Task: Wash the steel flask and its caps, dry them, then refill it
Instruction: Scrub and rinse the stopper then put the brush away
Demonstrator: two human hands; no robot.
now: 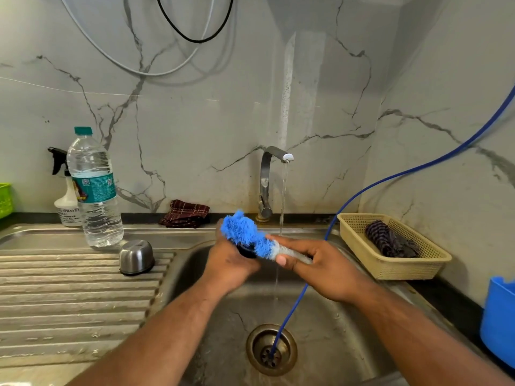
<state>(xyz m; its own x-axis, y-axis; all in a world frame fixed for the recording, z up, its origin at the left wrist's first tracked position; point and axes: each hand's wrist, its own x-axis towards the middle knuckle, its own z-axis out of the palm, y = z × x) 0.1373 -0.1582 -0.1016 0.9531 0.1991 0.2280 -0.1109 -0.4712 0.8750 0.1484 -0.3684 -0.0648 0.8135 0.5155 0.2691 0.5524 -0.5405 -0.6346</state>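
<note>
Spray bottle (66, 203), water bottle (94, 188) on the counter. Steel cap (136, 257) mouth down on the drainboard, apart from the hands. Cloth (185, 214) behind. Left hand (228, 264) grips a dark cap (247, 251) over the sink (334, 344). Right hand (320, 271) pinches the brush (242, 228) (bristles against that cap). Tap (264, 179) running. Basket (395, 268) at right.

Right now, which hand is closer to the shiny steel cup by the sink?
Left. The left hand, holding a black cap, is just right of the steel cup; the right hand, gripping the blue brush, is farther right.
</note>
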